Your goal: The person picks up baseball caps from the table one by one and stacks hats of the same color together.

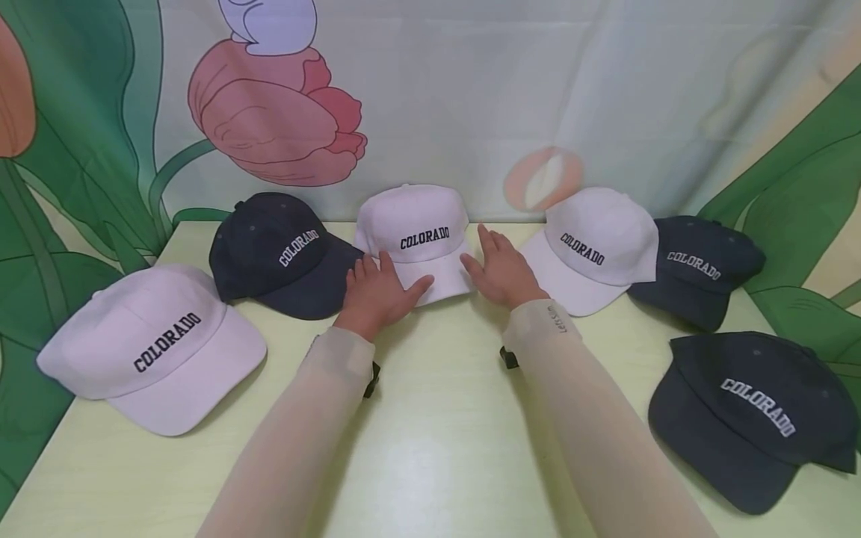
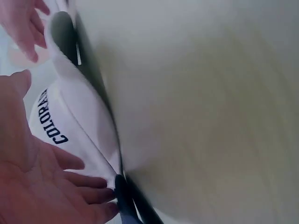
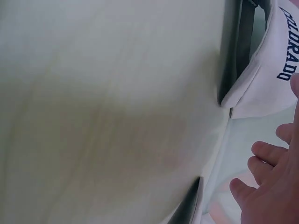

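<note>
A white baseball cap (image 1: 412,214) with dark COLORADO lettering sits at the middle of the row, its brim toward me. At its left side my left hand (image 1: 380,295) has fingers spread, the thumb overlapping the brim and the fingertips near the navy cap's (image 1: 269,232) brim. My right hand (image 1: 503,273) is on the other side, fingers extended and thumb toward the white cap's edge. In the left wrist view the left palm (image 2: 37,182) faces the white cap (image 2: 79,116), holding nothing. The right wrist view shows the right hand (image 3: 271,186) beside a white cap (image 3: 261,88).
Several caps form an arc on the pale table (image 1: 430,448). Another white cap (image 1: 602,224) overlaps a navy cap (image 1: 699,258) at right. A navy cap (image 1: 760,411) lies front right, a white cap (image 1: 141,321) left. A printed curtain (image 1: 430,90) hangs behind.
</note>
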`<state>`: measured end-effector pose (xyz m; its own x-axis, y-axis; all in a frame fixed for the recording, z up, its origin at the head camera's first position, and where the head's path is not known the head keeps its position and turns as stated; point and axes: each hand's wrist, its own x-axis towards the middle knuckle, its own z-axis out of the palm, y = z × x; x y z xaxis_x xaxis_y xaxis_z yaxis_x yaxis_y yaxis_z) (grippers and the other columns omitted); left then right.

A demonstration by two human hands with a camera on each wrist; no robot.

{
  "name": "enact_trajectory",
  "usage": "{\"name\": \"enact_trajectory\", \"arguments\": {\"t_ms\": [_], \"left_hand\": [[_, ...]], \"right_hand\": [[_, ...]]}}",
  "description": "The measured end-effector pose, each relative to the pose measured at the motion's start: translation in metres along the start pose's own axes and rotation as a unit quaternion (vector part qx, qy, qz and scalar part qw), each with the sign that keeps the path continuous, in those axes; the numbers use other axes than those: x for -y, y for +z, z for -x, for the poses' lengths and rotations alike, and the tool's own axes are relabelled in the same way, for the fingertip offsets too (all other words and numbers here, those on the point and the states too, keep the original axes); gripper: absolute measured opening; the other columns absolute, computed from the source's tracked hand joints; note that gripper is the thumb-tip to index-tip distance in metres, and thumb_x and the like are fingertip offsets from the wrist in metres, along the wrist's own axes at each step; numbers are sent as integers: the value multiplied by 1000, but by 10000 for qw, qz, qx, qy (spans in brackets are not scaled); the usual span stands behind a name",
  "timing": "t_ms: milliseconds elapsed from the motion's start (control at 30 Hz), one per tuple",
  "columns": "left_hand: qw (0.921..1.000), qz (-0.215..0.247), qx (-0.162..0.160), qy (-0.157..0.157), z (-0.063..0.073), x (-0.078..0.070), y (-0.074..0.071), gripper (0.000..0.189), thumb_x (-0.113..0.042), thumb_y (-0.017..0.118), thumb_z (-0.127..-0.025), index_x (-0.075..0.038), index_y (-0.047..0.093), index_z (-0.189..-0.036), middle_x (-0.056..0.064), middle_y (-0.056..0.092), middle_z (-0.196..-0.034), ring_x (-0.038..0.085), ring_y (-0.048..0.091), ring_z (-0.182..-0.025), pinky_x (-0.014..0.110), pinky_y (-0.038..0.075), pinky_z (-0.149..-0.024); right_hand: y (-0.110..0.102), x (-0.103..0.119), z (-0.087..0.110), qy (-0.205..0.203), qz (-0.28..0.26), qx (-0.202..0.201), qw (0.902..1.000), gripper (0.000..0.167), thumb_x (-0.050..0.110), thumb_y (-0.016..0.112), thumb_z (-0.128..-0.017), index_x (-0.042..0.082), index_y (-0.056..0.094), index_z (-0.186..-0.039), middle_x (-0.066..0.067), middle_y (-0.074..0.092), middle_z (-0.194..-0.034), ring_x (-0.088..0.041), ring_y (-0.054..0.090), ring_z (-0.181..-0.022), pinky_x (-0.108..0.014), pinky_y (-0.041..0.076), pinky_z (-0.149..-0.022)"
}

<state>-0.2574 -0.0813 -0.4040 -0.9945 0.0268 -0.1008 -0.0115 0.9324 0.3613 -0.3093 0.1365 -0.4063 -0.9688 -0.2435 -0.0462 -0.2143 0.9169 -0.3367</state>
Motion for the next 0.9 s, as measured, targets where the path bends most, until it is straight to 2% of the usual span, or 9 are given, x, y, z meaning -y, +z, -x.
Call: {"name": "enact_trajectory", "arguments": {"t_ms": [167,333,500,633,900], "left_hand": [[9989,367,289,-97,1,-6,-5,107,-73,41,-87,8,13,-151,32,20,-153,45,19,-144,53,21,-118],[9977,518,423,-121,0,-12,-6,105,-68,47,-88,12,15,-148,32,27,-148,42,26,-141,50,28,-115],[9974,559,447,-80,-1,-16,-6,98,-60,53,-89,14,20,-144,32,34,-142,40,34,-135,46,36,-110],[9980,482,398,-100,-2,-19,-4,95,-59,53,-89,17,26,-140,33,40,-137,41,40,-130,45,37,-109],[9978,294,390,-454,-6,-24,-1,96,-62,50,-89,17,30,-138,33,43,-133,42,44,-124,47,41,-102]], "right_hand": [[1,6,-3,-3,-246,91,9997,76,56,29,-100,11,7,-157,-16,16,-161,-30,18,-149,-45,22,-119],[3,12,-4,-40,-325,160,9993,77,56,29,-100,7,9,-156,-17,14,-161,-31,18,-149,-45,22,-119],[6,16,-4,-114,-218,205,9995,77,54,30,-101,1,11,-154,-20,16,-160,-32,19,-148,-44,23,-119],[8,16,-5,-148,-101,227,9996,77,53,29,-101,-1,13,-153,-21,18,-159,-32,21,-148,-43,23,-119],[12,16,-7,-124,-120,314,9994,79,55,30,-100,-1,13,-154,-21,24,-158,-31,25,-147,-42,24,-119]]}}
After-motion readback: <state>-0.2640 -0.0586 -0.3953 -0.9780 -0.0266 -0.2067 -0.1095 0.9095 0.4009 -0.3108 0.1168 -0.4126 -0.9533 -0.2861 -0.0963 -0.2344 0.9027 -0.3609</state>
